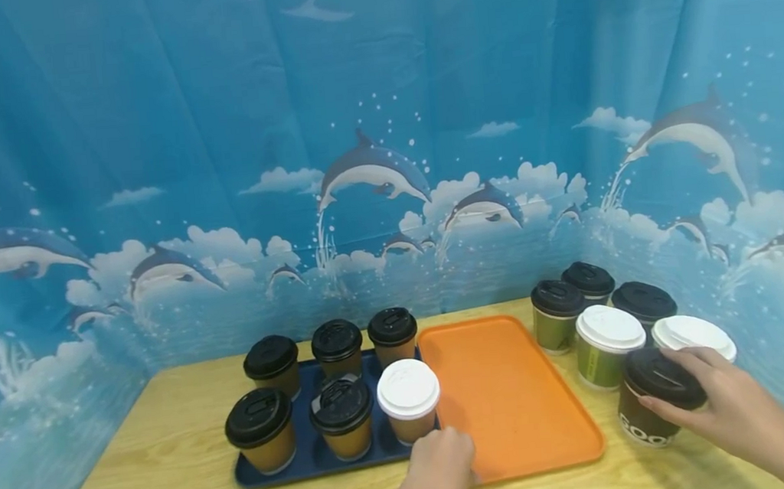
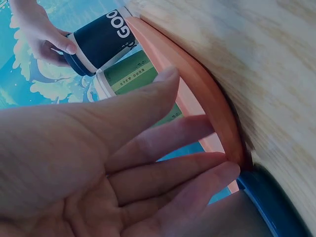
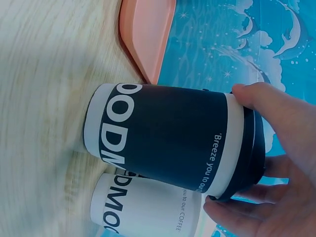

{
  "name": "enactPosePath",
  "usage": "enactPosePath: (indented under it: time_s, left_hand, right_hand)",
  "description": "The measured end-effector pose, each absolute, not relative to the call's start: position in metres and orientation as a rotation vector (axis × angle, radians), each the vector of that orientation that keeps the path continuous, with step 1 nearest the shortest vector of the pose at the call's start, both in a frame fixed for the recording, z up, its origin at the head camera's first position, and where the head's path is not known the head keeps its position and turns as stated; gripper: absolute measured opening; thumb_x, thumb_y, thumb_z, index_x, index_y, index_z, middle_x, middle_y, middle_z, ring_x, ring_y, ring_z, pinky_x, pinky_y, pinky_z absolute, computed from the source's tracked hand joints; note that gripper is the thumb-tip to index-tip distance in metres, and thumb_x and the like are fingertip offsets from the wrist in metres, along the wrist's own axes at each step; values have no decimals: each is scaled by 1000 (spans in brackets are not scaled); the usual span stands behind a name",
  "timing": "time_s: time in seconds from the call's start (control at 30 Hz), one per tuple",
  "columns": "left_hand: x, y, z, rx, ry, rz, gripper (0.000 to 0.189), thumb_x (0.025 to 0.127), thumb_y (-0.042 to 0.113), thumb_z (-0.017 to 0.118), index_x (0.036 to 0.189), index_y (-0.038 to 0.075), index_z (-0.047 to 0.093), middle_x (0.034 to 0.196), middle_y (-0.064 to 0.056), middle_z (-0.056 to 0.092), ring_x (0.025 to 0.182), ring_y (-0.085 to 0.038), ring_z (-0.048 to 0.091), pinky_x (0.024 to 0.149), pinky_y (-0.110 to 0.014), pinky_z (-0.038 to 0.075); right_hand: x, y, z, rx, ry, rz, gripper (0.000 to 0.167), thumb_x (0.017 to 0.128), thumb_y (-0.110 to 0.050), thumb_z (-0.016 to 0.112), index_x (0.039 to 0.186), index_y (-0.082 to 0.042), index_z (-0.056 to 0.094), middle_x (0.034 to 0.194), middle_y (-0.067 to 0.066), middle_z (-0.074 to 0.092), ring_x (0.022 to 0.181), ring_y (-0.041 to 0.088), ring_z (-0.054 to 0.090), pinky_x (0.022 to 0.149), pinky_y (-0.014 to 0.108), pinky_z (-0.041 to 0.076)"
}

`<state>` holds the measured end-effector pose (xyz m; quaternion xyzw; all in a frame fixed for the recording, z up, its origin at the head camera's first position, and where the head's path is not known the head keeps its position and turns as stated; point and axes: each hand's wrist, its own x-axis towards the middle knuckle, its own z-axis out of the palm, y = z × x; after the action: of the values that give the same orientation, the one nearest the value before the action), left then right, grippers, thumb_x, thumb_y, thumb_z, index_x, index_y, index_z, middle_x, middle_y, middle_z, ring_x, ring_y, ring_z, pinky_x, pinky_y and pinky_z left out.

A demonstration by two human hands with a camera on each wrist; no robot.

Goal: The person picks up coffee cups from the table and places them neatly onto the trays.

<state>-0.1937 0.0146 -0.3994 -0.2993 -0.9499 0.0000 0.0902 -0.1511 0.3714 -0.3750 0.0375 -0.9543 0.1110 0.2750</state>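
At the right, my right hand (image 1: 725,402) grips a dark paper coffee cup (image 1: 643,409) by its black lid. In the right wrist view, thumb and fingers span the lid of this upright cup (image 3: 168,133), and a white cup (image 3: 143,205) with similar lettering stands beside it. My left hand (image 1: 437,467) is at the near edge of the orange tray (image 1: 508,396), close to a white-lidded cup (image 1: 409,397). In the left wrist view, its loosely bent fingers (image 2: 192,168) lie at the tray's rim (image 2: 212,98), apparently touching it, and no cup is in its grasp.
A dark blue tray (image 1: 306,472) carries two rows of lidded brown cups (image 1: 265,431), left of the orange tray. Right of the orange tray stand several more cups, including green ones (image 1: 598,362) and a white-lidded one (image 1: 695,334). A dolphin-print curtain (image 1: 361,201) hangs behind the wooden table (image 1: 152,447).
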Motion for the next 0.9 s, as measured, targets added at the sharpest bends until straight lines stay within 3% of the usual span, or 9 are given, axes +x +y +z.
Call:
enactPosePath:
  time_s: [0.43, 0.7, 0.9]
  left_hand:
    - [-202, 10, -398, -840, -2891, -50, 32, 70, 39, 90, 66, 16, 68, 64, 5, 62, 60, -11, 63, 51, -28, 50]
    - [-207, 12, -398, -862, -2955, -32, 35, 70, 43, 90, 69, 17, 67, 67, 5, 61, 62, -9, 61, 53, -29, 50]
    - [-204, 17, -402, -799, -2925, 151, 33, 69, 51, 88, 72, 22, 71, 70, 10, 63, 65, -7, 61, 53, -30, 51]
  right_hand:
    - [-160, 333, -343, 228, -2512, 339, 78, 65, -40, 95, 121, 6, 66, 115, 29, 60, 93, 51, 62, 67, 65, 52]
    - [-178, 299, -324, 365, -2543, 341, 74, 71, -43, 92, 125, 0, 66, 118, 21, 62, 91, 41, 66, 64, 53, 55]
    - [-203, 270, -312, 410, -2590, 370, 75, 77, -50, 86, 130, -1, 65, 125, 23, 60, 99, 44, 66, 69, 54, 57]
